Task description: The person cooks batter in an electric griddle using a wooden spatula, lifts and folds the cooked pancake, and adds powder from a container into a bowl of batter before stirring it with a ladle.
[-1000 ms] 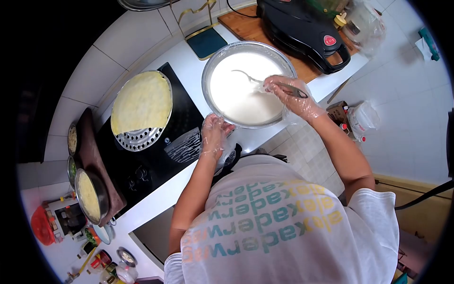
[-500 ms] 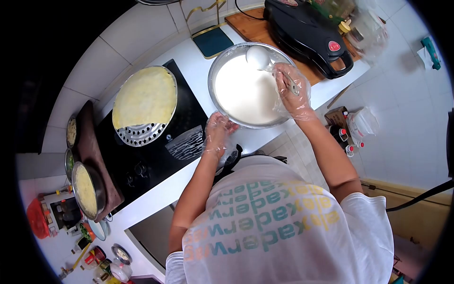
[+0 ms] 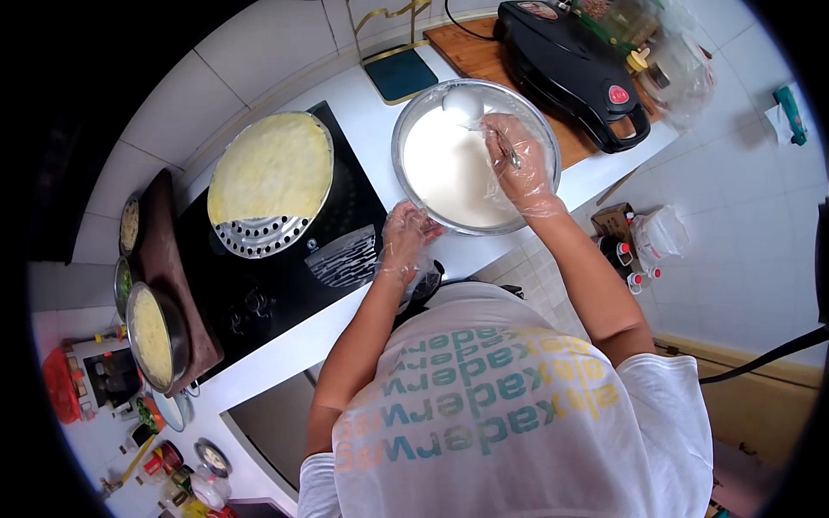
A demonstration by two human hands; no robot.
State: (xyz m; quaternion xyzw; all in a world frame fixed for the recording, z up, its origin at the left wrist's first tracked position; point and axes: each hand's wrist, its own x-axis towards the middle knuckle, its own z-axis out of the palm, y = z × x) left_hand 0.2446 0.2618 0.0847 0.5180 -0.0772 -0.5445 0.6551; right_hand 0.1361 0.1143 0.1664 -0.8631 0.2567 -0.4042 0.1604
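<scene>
A large metal bowl [image 3: 400,164] of white liquid stands on the white counter. My right hand [image 3: 521,164], in a clear plastic glove, is closed around the handle of a ladle [image 3: 464,105] over the bowl's right side. The ladle's round head is near the far side of the bowl. My left hand [image 3: 406,237], also gloved, is at the bowl's near left rim with its fingers curled against the edge. Left of the bowl, a pale yellow flatbread [image 3: 272,168] lies on a perforated metal rack [image 3: 259,239] over the black cooktop [image 3: 345,194].
A black electric griddle [image 3: 566,73] sits on a wooden board [image 3: 462,49] at the back right. A dark green tray [image 3: 400,74] is behind the bowl. At the left are a bowl of yellowish food [image 3: 152,337] and smaller dishes. Bottles [image 3: 616,250] stand on the floor at right.
The ladle's head has risen out of the liquid and moved to the far side of the bowl. My right hand has shifted left over the bowl. My left hand stays at the rim.
</scene>
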